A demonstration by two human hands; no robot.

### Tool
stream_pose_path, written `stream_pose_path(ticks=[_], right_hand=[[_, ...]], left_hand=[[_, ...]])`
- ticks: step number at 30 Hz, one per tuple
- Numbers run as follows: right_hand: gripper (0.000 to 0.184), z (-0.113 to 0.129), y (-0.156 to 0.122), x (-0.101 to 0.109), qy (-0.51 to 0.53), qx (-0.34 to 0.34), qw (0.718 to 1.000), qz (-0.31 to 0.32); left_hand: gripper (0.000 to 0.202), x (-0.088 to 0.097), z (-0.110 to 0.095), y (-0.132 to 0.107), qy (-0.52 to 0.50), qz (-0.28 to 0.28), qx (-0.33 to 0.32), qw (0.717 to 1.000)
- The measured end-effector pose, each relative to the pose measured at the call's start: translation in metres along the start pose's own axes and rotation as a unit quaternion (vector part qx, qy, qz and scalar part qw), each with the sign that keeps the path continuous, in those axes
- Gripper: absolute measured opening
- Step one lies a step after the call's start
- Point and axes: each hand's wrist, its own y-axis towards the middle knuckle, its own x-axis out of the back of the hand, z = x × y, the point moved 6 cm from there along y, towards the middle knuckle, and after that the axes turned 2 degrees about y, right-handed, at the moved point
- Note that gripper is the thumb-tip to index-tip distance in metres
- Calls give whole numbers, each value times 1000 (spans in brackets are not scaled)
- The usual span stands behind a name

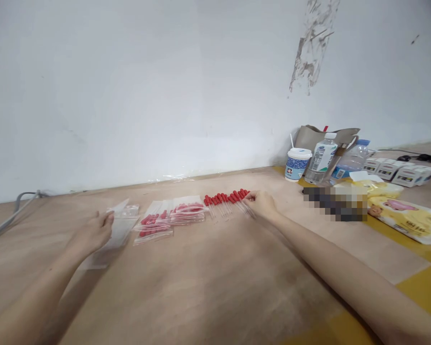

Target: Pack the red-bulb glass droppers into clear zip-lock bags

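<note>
Head view: an empty bag was held pinched in the left hand. The right hand was curled at the end of the droppers rowed on the bench; its grip could not be told. Picking seemed underway, and lifting one thin stem alone would call for a fine pinch.

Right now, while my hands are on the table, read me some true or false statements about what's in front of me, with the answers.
1. The left hand touches a clear plastic bag. True.
2. The right hand grips a pair of scissors. False: it is at the right end of a row of red-topped droppers.
3. Filled bags with red droppers inside lie between the two hands. True.
4. The paper cup lies tipped on its side. False: it stands upright beside a water bottle.
</note>
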Motion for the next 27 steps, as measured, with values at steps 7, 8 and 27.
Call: stream_pose_path(ticks=[7, 8, 27], right_hand=[[21, -6, 16, -17, -102, -24, 994, -38], [20, -5, 17, -20, -111, -29, 993, -34], [18, 5, 10, -3, 17, -8, 998, 54]], left_hand=[[39, 31, -141, -73, -114, 37, -336, 934], [38, 28, -159, -91, -119, 78, -384, 912], [40, 3, -189, -146, -126, 186, -432, 873]])
